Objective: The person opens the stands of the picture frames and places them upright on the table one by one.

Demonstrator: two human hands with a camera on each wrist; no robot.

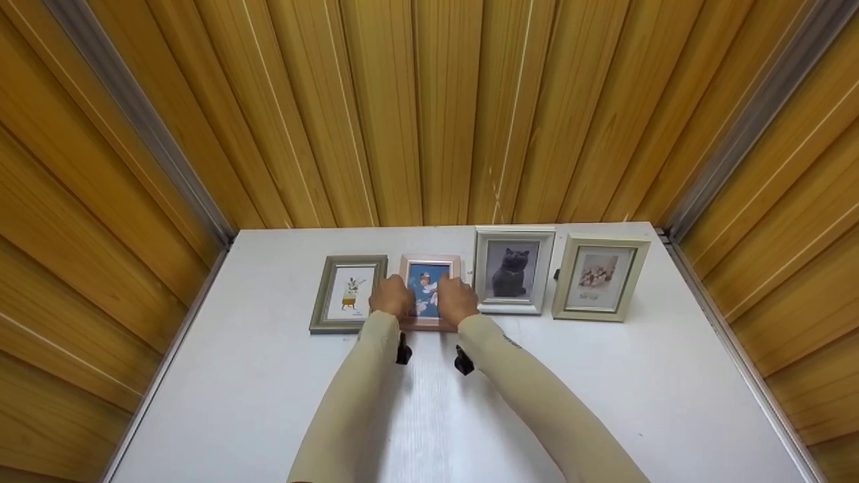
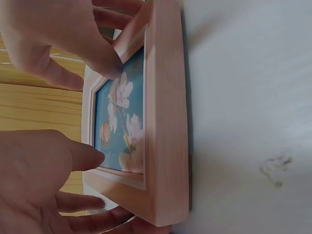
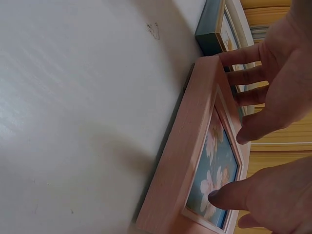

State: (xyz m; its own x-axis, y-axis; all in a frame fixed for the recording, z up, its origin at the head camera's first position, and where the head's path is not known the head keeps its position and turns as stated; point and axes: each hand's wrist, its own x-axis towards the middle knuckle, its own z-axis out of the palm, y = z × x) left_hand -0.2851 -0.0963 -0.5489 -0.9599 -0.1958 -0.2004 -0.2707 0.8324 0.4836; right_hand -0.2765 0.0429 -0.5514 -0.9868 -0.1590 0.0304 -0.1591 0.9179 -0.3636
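Observation:
A pink picture frame [image 1: 431,327] with white blossoms on a blue ground stands between my two hands on the white surface. My left hand [image 1: 392,297] grips its left side, thumb at the front border and the other fingers along the outer edge, as the left wrist view shows. On the opposite side my right hand [image 1: 458,300] holds the frame, its thumb [image 3: 229,195] over the picture. Close beside the left hand is a grey-green picture frame [image 1: 321,305] with a potted plant picture. A silver-white frame [image 1: 515,274] with a grey cat stands just right of the right hand.
At the far right of the row stands a cream picture frame [image 1: 564,288], turned slightly. The white tabletop [image 1: 221,402] meets a yellow wood-grain panel wall [image 1: 443,114] at the back. Metal rails [image 1: 168,154] run along the side panels.

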